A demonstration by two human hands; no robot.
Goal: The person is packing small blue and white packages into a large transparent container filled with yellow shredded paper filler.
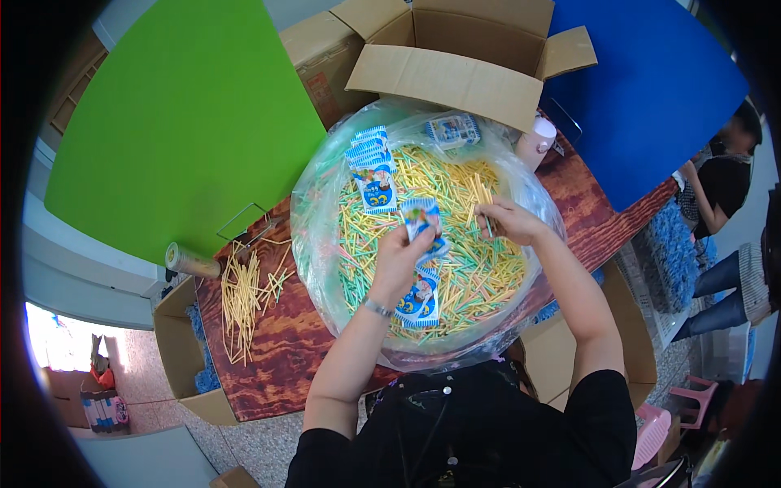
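Observation:
A large clear plastic bag [311,236], opened wide on the table, is full of thin straw-like sticks [480,272] in yellow, green and pink. Over its middle, my left hand [399,259] is closed on a small blue-and-white printed packet [421,214]. My right hand [514,222], just to the right, pinches a small bunch of yellow sticks [482,193] upright between thumb and fingers. On the sticks to the upper left lies a stack of similar packets [373,180]. Another packet [420,302] rests below my left hand, and one more [452,130] lies at the bag's far edge.
Loose pale sticks [241,297] lie on the red-brown wooden table [285,370] at the left, near a lidded tub [191,260]. An open cardboard box [455,77] stands behind the bag beside a pinkish bottle [537,140]. Green [187,130] and blue [643,89] panels flank it. Another person [724,187] is at right.

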